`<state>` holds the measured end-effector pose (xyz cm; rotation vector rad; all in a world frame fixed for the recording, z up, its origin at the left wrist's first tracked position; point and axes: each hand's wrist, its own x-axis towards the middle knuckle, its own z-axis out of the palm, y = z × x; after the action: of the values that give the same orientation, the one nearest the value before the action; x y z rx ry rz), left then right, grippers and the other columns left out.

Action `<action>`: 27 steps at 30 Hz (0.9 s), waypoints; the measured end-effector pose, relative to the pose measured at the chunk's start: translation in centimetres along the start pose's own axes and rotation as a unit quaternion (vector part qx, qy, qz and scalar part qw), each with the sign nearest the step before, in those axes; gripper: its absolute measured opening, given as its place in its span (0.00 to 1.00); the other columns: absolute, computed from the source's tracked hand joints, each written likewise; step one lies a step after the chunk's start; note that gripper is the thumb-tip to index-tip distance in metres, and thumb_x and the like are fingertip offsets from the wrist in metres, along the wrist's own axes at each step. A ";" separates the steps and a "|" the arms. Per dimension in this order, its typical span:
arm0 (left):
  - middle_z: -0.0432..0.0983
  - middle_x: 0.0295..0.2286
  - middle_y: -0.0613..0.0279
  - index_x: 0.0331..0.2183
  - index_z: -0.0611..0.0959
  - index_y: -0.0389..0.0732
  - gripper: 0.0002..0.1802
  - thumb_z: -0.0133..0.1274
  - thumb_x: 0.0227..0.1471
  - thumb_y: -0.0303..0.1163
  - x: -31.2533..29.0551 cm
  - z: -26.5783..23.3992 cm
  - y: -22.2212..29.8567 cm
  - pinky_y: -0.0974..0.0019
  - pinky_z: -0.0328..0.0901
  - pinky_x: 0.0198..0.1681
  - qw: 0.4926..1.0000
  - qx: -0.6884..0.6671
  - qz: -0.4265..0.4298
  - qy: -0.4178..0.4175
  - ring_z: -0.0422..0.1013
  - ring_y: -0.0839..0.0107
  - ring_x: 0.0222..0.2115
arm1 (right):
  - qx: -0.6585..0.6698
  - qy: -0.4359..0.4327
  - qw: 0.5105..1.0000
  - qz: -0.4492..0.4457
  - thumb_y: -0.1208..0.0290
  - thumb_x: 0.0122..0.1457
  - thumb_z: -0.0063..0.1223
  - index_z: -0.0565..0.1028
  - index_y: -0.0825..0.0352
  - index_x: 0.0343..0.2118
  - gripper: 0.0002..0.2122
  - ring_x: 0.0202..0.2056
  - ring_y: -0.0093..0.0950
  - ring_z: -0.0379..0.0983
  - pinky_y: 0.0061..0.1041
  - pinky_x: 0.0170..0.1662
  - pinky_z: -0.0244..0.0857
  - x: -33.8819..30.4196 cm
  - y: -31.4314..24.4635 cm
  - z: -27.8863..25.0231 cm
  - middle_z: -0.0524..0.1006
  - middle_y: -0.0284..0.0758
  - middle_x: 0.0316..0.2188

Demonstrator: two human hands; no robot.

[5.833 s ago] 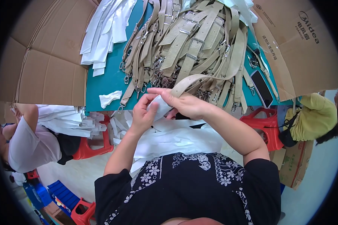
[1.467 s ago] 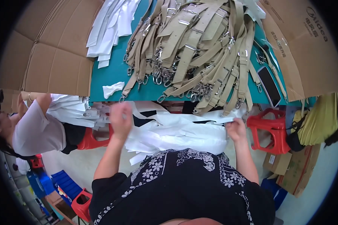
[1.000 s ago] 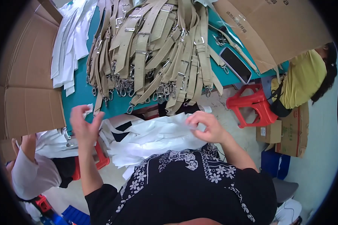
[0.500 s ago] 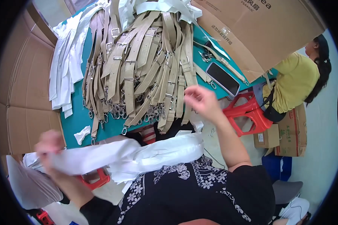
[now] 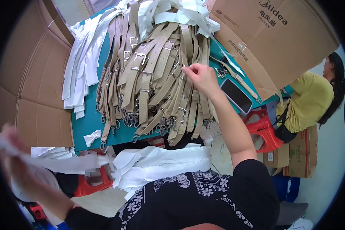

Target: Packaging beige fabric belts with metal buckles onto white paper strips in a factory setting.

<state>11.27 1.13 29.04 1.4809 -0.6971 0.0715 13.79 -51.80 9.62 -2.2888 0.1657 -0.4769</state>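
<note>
A white strip (image 5: 71, 164) stretches out in the air at the left, well apart from the desk (image 5: 87, 115); the left hand (image 5: 13, 147), blurred, has its grip clamped on one end, and the strip runs from there toward the heap of white strips (image 5: 161, 161) on the person's lap; whether it joins that heap I cannot tell. The right hand (image 5: 202, 78) is over the pile of beige straps (image 5: 153, 76) on the desk; its thumb and finger are close together, but I cannot tell whether they pinch a strap; the straps overlap thickly, with metal buckles along them and clips hanging by the desk's near edge.

White sheets (image 5: 180, 19) cover the far end of the straps; more white strips (image 5: 80, 65) lie to their left, and a crumpled white scrap (image 5: 92, 138) sits near the front edge; a phone (image 5: 237, 96) and keys (image 5: 221, 72) lie to the right, the phone just beside the right forearm.

Upright cardboard (image 5: 38, 76) walls off the left side, behind the left hand in this view; a cardboard box (image 5: 272, 46) blocks the right side, partly hiding a co-worker in yellow (image 5: 314, 96); red stools (image 5: 262, 134) and smaller cartons (image 5: 276, 156) stand below desk height.
</note>
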 end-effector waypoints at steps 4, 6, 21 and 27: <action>0.69 0.23 0.70 0.25 0.75 0.37 0.04 0.51 0.40 0.21 1.7 12.6 -11.8 0.79 0.58 0.26 0.963 0.094 -0.234 0.098 0.63 0.84 0.23 | -0.018 -0.085 0.996 -0.020 0.50 0.50 0.50 0.77 0.67 0.18 0.21 0.15 0.21 0.67 0.23 0.22 0.60 0.7 -5.3 0.7 0.70 0.32 0.10; 0.68 0.21 0.73 0.21 0.76 0.37 0.03 0.52 0.40 0.20 1.1 17.2 -14.5 0.80 0.57 0.26 0.972 -0.008 -0.233 0.001 0.63 0.85 0.22 | -0.087 -0.193 0.977 -0.010 0.46 0.48 0.49 0.77 0.68 0.16 0.25 0.17 0.24 0.70 0.23 0.25 0.63 0.5 -7.7 2.3 0.72 0.34 0.10; 0.70 0.21 0.67 0.19 0.79 0.34 0.06 0.61 0.35 0.20 -5.9 19.1 -19.4 0.80 0.59 0.22 0.964 -0.076 -0.253 -0.008 0.64 0.84 0.20 | 0.506 -0.302 0.778 0.221 0.71 0.54 0.49 0.66 0.68 0.39 0.11 0.20 0.19 0.71 0.16 0.23 0.69 -4.0 -9.5 4.2 0.71 0.28 0.22; 0.71 0.22 0.64 0.19 0.78 0.34 0.07 0.62 0.33 0.20 -7.0 19.1 -18.5 0.78 0.61 0.23 0.985 0.071 -0.158 0.013 0.66 0.80 0.21 | 0.480 -0.291 0.810 0.168 0.66 0.60 0.40 0.64 0.70 0.42 0.13 0.21 0.20 0.72 0.16 0.23 0.68 -5.1 -11.1 3.7 0.74 0.35 0.28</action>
<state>6.70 -16.24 8.21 1.7092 -0.4368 -0.1050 10.23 -40.28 13.87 -1.2587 0.0011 0.3087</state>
